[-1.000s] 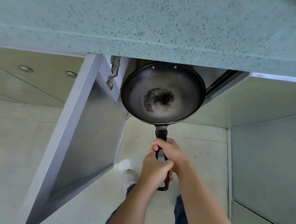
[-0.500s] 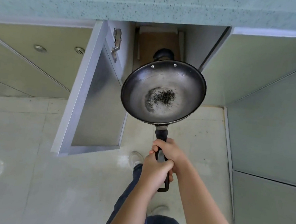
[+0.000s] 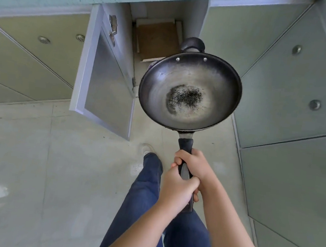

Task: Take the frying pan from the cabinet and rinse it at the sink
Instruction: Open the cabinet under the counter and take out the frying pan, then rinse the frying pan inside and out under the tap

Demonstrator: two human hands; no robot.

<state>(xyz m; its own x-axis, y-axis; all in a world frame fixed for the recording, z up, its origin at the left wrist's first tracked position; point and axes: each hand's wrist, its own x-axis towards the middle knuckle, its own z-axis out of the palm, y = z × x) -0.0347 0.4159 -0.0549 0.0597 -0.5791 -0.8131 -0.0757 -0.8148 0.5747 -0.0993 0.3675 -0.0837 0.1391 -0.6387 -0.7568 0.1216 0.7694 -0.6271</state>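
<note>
Both hands clamp the round dark metal frying pan by its black handle.

The right hand wraps nearest the bowl, the left hand behind; the scorched pan hangs beyond the grip, before the open cabinet.

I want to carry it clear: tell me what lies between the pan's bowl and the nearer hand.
In the head view, only a bare stretch of black handle separates the pan's bowl from the right hand; the left hand grips behind.
</note>
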